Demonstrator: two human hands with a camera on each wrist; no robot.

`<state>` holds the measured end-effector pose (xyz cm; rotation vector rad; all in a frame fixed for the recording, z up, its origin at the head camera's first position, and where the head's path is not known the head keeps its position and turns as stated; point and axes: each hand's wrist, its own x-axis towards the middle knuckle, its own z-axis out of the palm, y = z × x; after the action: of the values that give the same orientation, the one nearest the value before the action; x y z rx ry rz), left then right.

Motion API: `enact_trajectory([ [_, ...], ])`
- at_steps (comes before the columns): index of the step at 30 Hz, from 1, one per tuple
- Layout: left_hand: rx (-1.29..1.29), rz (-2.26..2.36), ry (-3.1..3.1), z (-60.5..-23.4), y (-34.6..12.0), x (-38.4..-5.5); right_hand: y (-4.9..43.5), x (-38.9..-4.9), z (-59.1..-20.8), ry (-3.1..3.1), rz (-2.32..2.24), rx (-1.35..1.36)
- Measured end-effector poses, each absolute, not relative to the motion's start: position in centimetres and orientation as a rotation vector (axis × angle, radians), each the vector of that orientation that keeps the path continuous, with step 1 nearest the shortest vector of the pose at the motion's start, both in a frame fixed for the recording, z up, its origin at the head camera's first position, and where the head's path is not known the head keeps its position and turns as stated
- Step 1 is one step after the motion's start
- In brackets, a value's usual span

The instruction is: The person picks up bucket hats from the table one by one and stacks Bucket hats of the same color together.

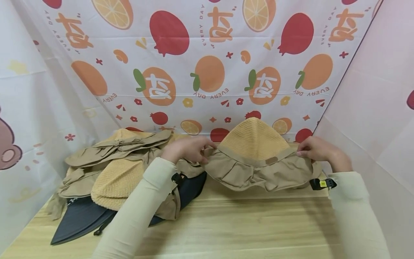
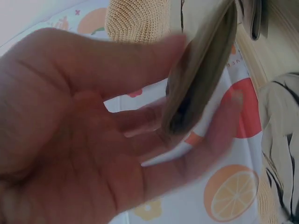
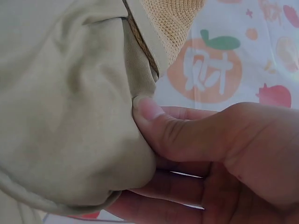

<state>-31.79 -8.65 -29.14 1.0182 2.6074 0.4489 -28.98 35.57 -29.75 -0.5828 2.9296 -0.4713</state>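
Observation:
A sun hat (image 1: 253, 176) with a yellow woven crown and a pleated khaki brim faces me at the middle right of the head view, crown up. My left hand (image 1: 190, 148) pinches the left side of its brim; the left wrist view shows thumb and fingers on either side of the folded khaki edge (image 2: 198, 74). At the opposite side my right hand (image 1: 319, 149) grips the brim, its thumb (image 3: 152, 112) pressing the khaki cloth (image 3: 79, 107) against the curled fingers. The brim hangs in soft folds between both hands.
Several hats lie heaped at the left on the wooden table (image 1: 245, 230): khaki brims (image 1: 119, 147), a woven crown (image 1: 113, 183) and a dark navy brim (image 1: 82, 219). A fruit-printed cloth (image 1: 181, 118) hangs behind, and a pale curtain (image 1: 372, 108) borders the right.

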Motion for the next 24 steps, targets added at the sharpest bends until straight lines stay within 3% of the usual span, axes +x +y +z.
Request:
enact_trajectory([
  [24, 1.137, 0.547, 2.778, -30.4, -2.8, -35.8, 40.3, -31.0, -27.9, 2.827, -0.342, -0.332],
])
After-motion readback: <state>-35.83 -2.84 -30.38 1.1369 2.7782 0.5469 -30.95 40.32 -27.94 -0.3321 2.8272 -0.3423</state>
